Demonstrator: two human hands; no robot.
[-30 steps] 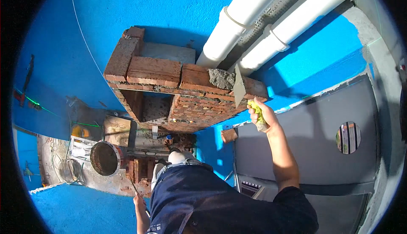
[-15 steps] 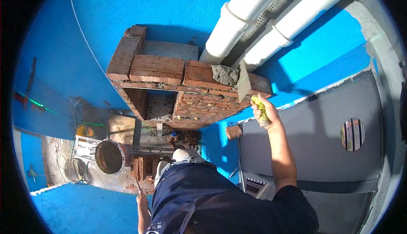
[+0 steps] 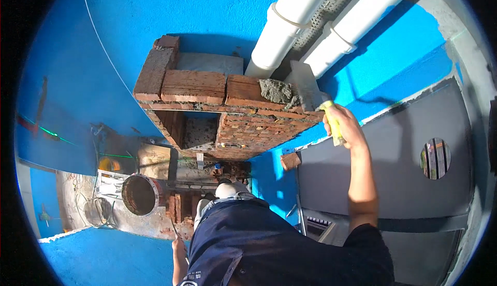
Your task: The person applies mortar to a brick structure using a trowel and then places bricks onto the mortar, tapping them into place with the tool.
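Mortar (image 3: 276,91) looks rough, the metal trowel blade (image 3: 303,83) smooth.

A yellow-handled trowel (image 3: 308,86) slants beside lumpy mortar (image 3: 276,91) on red bricks (image 3: 193,86), a slim tool (image 3: 175,229) well apart.

"Start from the middle of the view. Where's the brick wall (image 3: 269,128)?"

"It goes from 10 o'clock over to 2 o'clock. The two pipes (image 3: 282,24) are behind it, near 1 o'clock."

"What's on top?"

"A lump of mortar (image 3: 276,91), at 1 o'clock. The trowel (image 3: 305,85) is right beside the lump, on its 3 o'clock side."

"And the hands?"

"The right hand (image 3: 344,124) is at 3 o'clock, with the trowel in it. The left hand (image 3: 179,244) is at 7 o'clock, with a tool (image 3: 175,229) in it."

"Anything lower down?"

"The bucket (image 3: 158,193) is at 8 o'clock. A single brick (image 3: 290,161) is at 4 o'clock."
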